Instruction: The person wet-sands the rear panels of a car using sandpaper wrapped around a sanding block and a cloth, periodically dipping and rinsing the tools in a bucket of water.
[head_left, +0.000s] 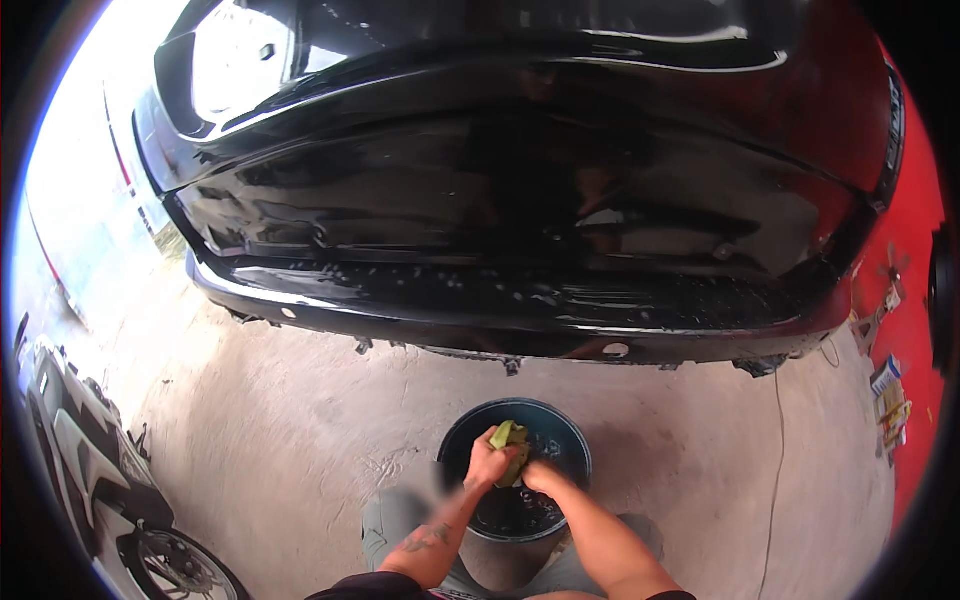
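Note:
Both of my hands meet over a black bucket [565, 440] that stands on the concrete floor right in front of me. My left hand [487, 466] is closed around a yellow-green cloth [508, 437], bunched up above the bucket's dark inside. My right hand [541, 473] grips the lower end of the same cloth. Just beyond the bucket rises the glossy black rear of a car [520, 200], wet, with its bumper [500, 315] closest to me.
A white motorcycle [95, 470] is parked at the lower left. A red wall [915, 300] runs along the right with small packages [888, 400] at its foot. A thin cord [778, 450] lies on the bare concrete floor [280, 430].

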